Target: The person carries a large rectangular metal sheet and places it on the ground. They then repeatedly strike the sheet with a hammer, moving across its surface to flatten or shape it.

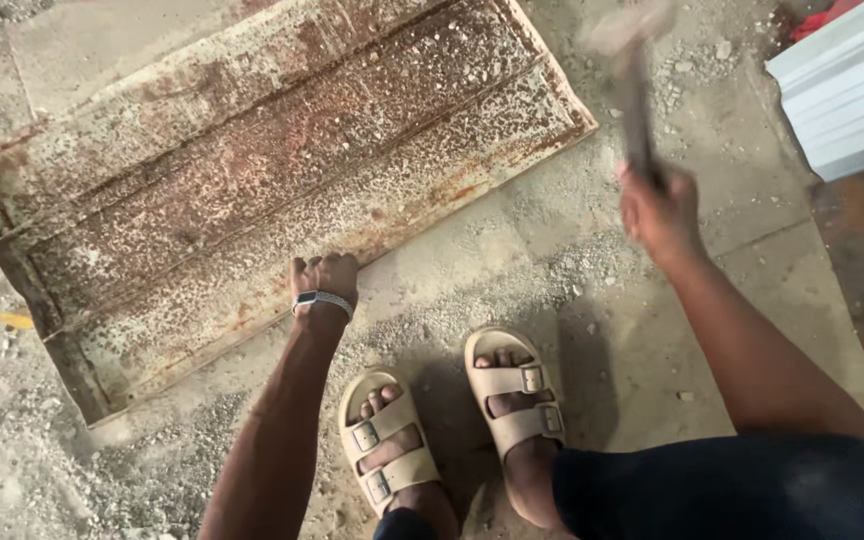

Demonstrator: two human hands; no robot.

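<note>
The rusted, ribbed sheet-metal panel point(262, 170) lay flat on the dusty concrete floor point(552, 270), filling the upper left and centre of the frame, its shallow troughs holding scattered pale grit and crumbs of mortar. My left hand point(324, 277), a woven band point(323, 300) at its wrist, was closed over the panel's near edge at centre frame. My right hand point(658, 208), at upper right, was clenched around the handle of a hammer point(634, 95) raised above the floor; its head was so blurred I could not make out its shape. My beige two-strap sandals point(452, 420) stood at the bottom centre. A white corrugated sheet point(847, 85) was cut off by the upper right corner.
</note>
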